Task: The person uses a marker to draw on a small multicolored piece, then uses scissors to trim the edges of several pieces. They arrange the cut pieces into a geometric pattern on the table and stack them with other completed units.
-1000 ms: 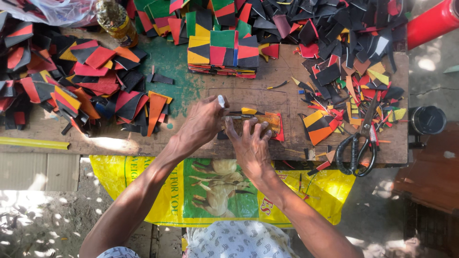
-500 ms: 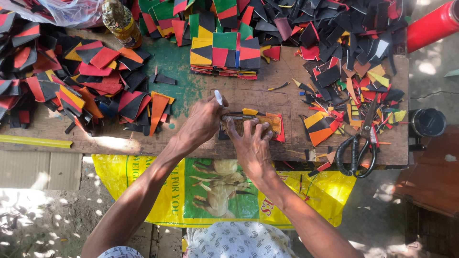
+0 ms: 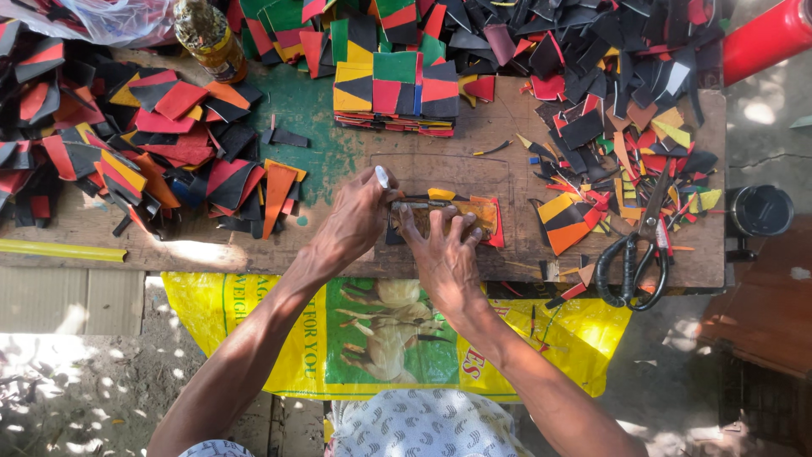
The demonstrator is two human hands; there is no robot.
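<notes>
- Since the earlier frames both hands have stayed put at mid-frame.
- Left hand (image 3: 351, 222) is clenched around one white-tipped tool (image 3: 382, 177), probably a marker.
- Right hand (image 3: 444, 254) lies flat, fingers spread, pressing one orange piece (image 3: 485, 213) on the wooden table (image 3: 499, 173).
- One pair of scissors (image 3: 633, 258) lies lower right.

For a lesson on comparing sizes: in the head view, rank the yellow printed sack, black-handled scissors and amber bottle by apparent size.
1. Yellow printed sack, clearly largest.
2. Black-handled scissors.
3. Amber bottle, though it is cut off by the frame's edge, so its place is unsure.
</notes>
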